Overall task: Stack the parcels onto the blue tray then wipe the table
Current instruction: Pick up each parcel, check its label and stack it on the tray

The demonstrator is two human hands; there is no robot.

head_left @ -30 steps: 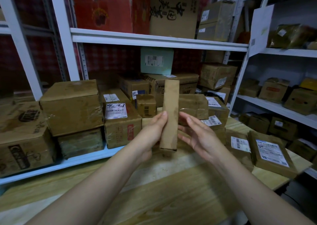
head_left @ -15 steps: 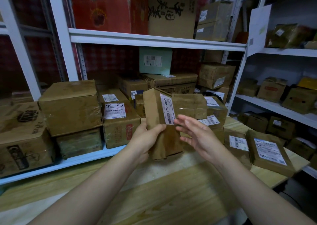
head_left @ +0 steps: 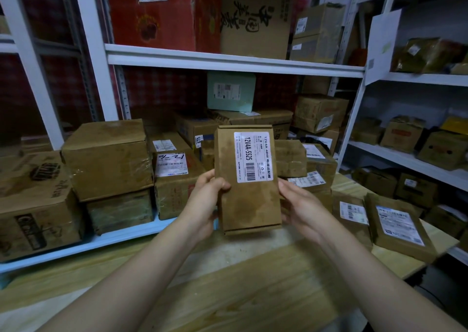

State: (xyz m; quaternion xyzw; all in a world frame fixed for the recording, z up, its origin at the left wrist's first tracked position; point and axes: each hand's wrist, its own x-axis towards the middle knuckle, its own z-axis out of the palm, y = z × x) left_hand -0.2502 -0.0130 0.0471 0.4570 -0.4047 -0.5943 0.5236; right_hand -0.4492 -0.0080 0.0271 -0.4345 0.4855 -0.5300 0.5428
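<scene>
The fingers of your left hand (head_left: 205,201) are curled round the left edge of a tall brown cardboard parcel (head_left: 249,205). The thumb is pressed flat on its front face and the rest are tucked behind it, out of sight. The fingers of your right hand (head_left: 302,206) cup the opposite edge, thumb along the side and the others hidden behind the card. Between the two hands you hold the parcel upright in the air, above the wooden surface (head_left: 240,293) and not touching it, with its front turned toward you. A white label (head_left: 252,156) sits on the upper half of that face, its print running sideways: "12V4A-5525" beside a barcode.

To your right, the nearer flat parcel (head_left: 400,227) lies on the surface with a white-and-blue label facing up, and a second flat parcel (head_left: 350,212) lies just beside it. More labelled boxes are stacked at the surface's far edge, right behind the one you hold.

Beyond the surface on your left, a pale shelf (head_left: 101,240) carries a large taped carton (head_left: 106,159) and a smaller box (head_left: 174,177) bearing a handwritten label. A mint-green box (head_left: 230,92) stands further back.
</scene>
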